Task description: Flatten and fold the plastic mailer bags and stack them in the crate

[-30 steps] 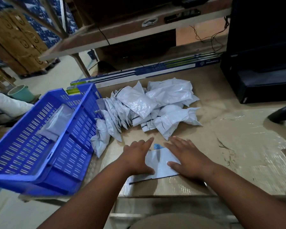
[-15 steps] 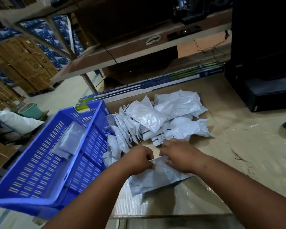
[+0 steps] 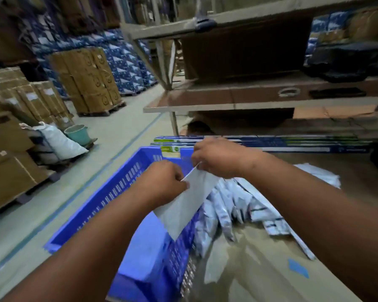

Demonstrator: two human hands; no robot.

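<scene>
A flat grey mailer bag (image 3: 184, 203) hangs in the air over the right wall of the blue slatted crate (image 3: 109, 192). My left hand (image 3: 164, 182) pinches its upper left corner and my right hand (image 3: 216, 158) pinches its upper right corner, both with curled fingers. A heap of crumpled white mailer bags (image 3: 238, 203) lies on the table just right of the crate, partly hidden behind my right forearm. The crate's inside is mostly hidden by my left arm.
The cardboard-covered table (image 3: 260, 258) carries a small blue scrap (image 3: 298, 268) at the right. Long blue and green boxes (image 3: 292, 142) lie along its far edge under shelves (image 3: 249, 101). Stacked cartons (image 3: 87, 79), a white sack (image 3: 59, 142) and a green bucket (image 3: 78, 134) stand on the floor at left.
Both hands went from pressing the bag flat on the table to lifting it by its top corners and carrying it left over the crate. The camera view swung up and left.
</scene>
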